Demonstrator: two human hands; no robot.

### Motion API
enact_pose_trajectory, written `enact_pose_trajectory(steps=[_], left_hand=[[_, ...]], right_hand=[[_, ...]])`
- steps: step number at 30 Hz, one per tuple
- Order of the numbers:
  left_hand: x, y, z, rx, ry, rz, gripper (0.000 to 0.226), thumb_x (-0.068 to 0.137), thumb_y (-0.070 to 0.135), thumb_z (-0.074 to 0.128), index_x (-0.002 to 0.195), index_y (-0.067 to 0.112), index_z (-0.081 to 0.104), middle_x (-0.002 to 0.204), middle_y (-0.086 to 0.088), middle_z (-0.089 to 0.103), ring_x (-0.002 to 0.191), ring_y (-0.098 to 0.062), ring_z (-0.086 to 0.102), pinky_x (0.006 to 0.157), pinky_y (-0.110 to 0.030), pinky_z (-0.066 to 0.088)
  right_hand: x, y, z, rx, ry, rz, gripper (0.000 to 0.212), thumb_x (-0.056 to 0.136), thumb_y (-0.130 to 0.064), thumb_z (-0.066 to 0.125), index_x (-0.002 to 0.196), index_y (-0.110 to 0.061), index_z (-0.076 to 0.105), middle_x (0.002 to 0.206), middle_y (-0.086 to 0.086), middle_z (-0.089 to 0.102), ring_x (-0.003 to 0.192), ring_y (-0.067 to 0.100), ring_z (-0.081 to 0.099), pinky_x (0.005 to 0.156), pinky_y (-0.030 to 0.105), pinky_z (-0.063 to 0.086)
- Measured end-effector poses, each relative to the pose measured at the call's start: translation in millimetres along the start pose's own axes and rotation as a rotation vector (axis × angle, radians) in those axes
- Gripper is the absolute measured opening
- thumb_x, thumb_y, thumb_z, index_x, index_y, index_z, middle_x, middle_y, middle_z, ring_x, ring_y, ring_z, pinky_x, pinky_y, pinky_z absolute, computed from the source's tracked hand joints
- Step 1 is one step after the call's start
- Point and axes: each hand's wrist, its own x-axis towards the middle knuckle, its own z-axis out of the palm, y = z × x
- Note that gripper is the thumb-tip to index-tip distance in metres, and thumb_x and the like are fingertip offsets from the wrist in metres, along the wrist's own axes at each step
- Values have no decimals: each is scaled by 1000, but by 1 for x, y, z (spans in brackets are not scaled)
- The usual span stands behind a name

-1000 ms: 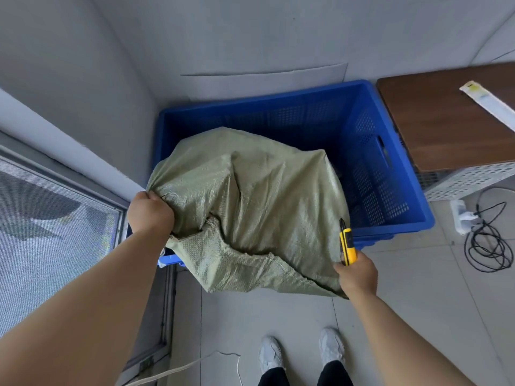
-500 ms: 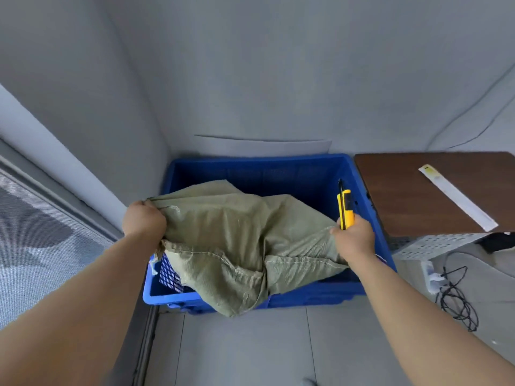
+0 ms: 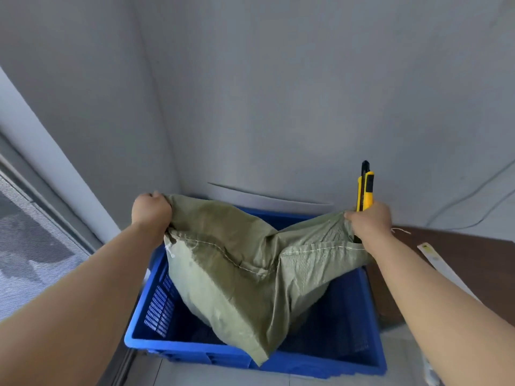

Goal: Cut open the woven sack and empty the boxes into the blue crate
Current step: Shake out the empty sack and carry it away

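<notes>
Presently, a grey wall (image 3: 278,93) fills the upper field and meets a side wall at a corner on the left, where a meshed window screen (image 3: 33,246) runs along the frame edge.

The blue crate (image 3: 195,348) stands on the tiled floor (image 3: 195,377) at the foot of the wall, its perforated left side in view. Its interior beneath the hanging material is in shadow, so its contents cannot be made out.

The woven sack (image 3: 237,274), olive green, is held by its two upper corners and hangs down into the crate. A stitched seam sags across it between the hands. Its lowest fold drapes over the near rim and touches it.

A brown table (image 3: 459,263) sits just beside the crate on the right, with a white strip (image 3: 434,257) lying on it.

The left hand (image 3: 152,210) is a clenched fist, gripping the sack's left corner. The right hand (image 3: 369,221) has its fingers curled round two items at once: the sack's right corner and the handle of a yellow and black utility knife (image 3: 365,190).

The knife stands upright above the fist, tip upward and clear of the fabric. Whether the blade is extended cannot be determined.
</notes>
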Motion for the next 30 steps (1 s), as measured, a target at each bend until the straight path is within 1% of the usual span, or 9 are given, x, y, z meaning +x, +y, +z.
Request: enact_pose_trajectory(steps=[3,6,11,16,18,21,24,26,30], left_hand=[[-10,-5,5,-10,-55,-12,24,92,25,45,87,2,49,67,-6,43,61,-22,42,54,-29,35],[-19,-9,6,-41,-144,-61,23,82,21,66,90,1,55,81,-12,56,76,-29,56,65,-36,49],[-13,29,-4,-256,-90,-3,14,85,13,62,75,7,54,76,-12,54,69,-25,55,67,-36,47],[-34,15,-3,-41,-148,8,18,86,16,63,89,-1,56,74,-11,54,63,-23,53,57,-30,46],[-31,29,-3,-84,-139,45,16,85,16,62,83,2,54,73,-11,52,68,-25,53,62,-34,46],[-25,53,-8,-190,-94,107,24,86,17,61,68,10,46,73,-12,50,74,-24,52,69,-38,47],[-31,47,-6,-109,-132,82,22,86,21,63,84,1,55,83,-17,57,76,-28,58,75,-45,54],[-35,45,-5,-57,-162,92,25,86,22,63,87,-2,56,78,-17,54,70,-27,54,65,-40,50],[-33,76,-12,-116,-73,215,22,86,24,61,80,6,51,67,-11,45,61,-23,46,54,-33,39]], right_hand=[[2,5,-3,-13,-42,13,20,80,-5,70,72,-16,54,70,5,55,63,23,53,61,32,44],[-1,11,-5,-41,-97,29,20,81,-3,68,73,-16,55,71,5,55,67,24,53,57,29,42],[20,-33,-24,48,-45,-83,14,80,0,68,82,-10,58,72,6,54,70,24,53,57,29,40],[5,-20,-17,-95,-123,-49,20,80,0,65,69,-10,52,66,8,52,62,27,51,54,30,37],[6,-31,-19,-78,-145,-86,24,81,-1,65,67,-14,50,64,5,50,58,23,49,51,28,37],[9,-53,-29,13,-106,-150,15,82,-3,67,77,-11,56,68,5,53,60,21,51,53,28,39],[4,-41,-28,-11,-92,-118,14,83,-3,65,76,-9,55,70,9,53,63,27,51,55,29,39],[2,-33,-29,-17,-90,-96,17,82,-2,64,73,-9,52,68,10,50,62,26,49,55,30,38],[11,-56,-49,137,32,-141,9,84,-7,67,87,-8,59,71,6,55,61,20,51,53,27,40]])
